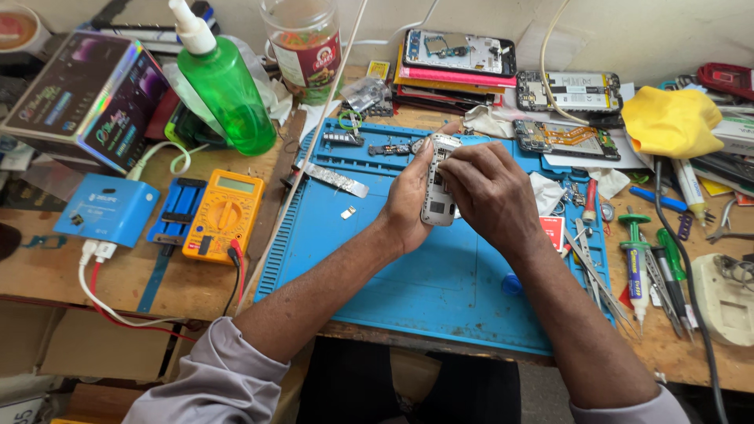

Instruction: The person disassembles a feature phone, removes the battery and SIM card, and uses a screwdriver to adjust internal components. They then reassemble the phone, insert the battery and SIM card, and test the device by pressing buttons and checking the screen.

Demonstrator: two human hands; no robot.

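Above the blue mat [377, 267], the left hand [408, 196] grips an opened phone frame [438, 188], still stripped, while the right hand [491, 188] pinches at it.

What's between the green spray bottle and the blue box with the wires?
In the head view, a looped pale cable lies on the wooden bench between the green spray bottle and the blue box. A boxed package's corner also reaches in.
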